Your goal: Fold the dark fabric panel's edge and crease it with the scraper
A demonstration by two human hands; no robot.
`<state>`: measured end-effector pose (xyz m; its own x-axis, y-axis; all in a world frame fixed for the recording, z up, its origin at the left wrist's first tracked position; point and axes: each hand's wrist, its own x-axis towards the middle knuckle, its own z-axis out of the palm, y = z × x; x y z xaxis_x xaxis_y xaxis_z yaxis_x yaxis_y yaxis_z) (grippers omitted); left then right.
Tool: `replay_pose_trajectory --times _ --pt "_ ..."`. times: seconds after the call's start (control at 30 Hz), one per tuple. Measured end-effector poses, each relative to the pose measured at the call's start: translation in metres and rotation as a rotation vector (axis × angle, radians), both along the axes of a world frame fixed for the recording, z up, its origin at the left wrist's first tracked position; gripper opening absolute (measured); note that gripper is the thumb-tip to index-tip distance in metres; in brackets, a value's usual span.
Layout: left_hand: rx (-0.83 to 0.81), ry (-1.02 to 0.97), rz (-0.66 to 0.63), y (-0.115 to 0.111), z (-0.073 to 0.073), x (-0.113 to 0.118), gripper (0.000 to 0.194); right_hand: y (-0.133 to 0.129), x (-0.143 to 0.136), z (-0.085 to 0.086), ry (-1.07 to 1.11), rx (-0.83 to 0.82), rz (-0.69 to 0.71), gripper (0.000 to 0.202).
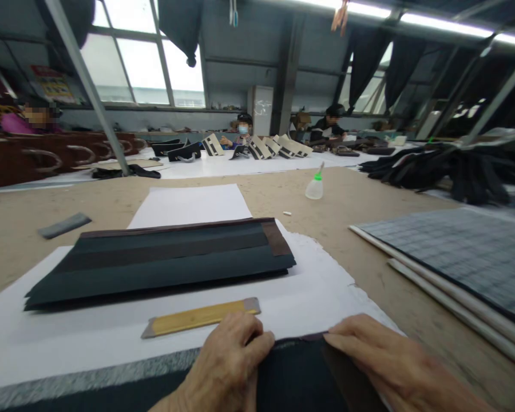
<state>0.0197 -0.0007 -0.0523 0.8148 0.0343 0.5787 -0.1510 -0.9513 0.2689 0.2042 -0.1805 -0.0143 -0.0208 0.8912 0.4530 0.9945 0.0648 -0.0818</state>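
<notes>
A dark panel (298,375) with a brown strip on its right side lies at the bottom edge of the view. My left hand (229,363) rests on it with fingers curled, thumb and forefinger close together near its upper edge. At the panel's top right edge, my right hand (381,352) pinches the material between thumb and fingers. Grey fuzzy material (111,372) runs along the lower left. Just beyond my left hand lies a yellow tool (201,316) with grey ends. Behind that is a stack of dark green panels (163,257) with brown strips.
White paper (326,286) lies under the work. A squeeze bottle (315,187) with a green collar stands farther back. Grey checked sheets (463,246) lie at right, a grey strip (64,225) at left. Several people sit beyond, among bag parts.
</notes>
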Motion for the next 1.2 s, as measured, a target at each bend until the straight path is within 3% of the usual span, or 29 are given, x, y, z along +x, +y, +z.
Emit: replay_pose_trajectory --times 0.13,0.3,0.4,0.57,0.73,0.87,0.93,1.07,1.2 --pt "0.056 -0.127 -0.008 0.001 -0.004 0.01 0.024 0.025 0.008 0.017 0.031 0.128 0.063 0.029" --pt "0.095 -0.178 0.005 0.003 -0.011 0.015 0.024 0.097 -0.016 0.015 0.068 -0.232 0.137 0.023" --pt "0.1 -0.255 0.003 0.004 -0.015 0.018 0.025 0.142 -0.026 0.012 0.014 -0.346 0.254 0.023" --pt "0.089 -0.28 0.016 0.003 -0.014 0.017 0.023 0.176 -0.028 0.023 -0.15 -0.514 0.465 0.021" --pt "-0.008 -0.08 -0.043 -0.001 -0.008 0.004 0.03 0.18 -0.033 0.037 -0.257 -0.638 0.495 0.02" --pt "-0.083 0.036 -0.045 0.0 -0.006 -0.001 0.034 0.18 -0.034 0.033 -0.3 -0.669 0.46 0.028" --pt "-0.114 0.074 -0.047 0.0 -0.004 0.0 0.035 0.174 -0.031 0.03 -0.308 -0.638 0.411 0.023" --pt "-0.145 0.102 -0.058 0.0 0.002 0.001 0.036 0.142 -0.011 0.025 -0.259 -0.498 0.264 0.007" --pt "-0.177 0.087 -0.055 0.002 0.011 -0.001 0.036 0.085 0.02 0.023 -0.104 -0.313 0.132 0.014"
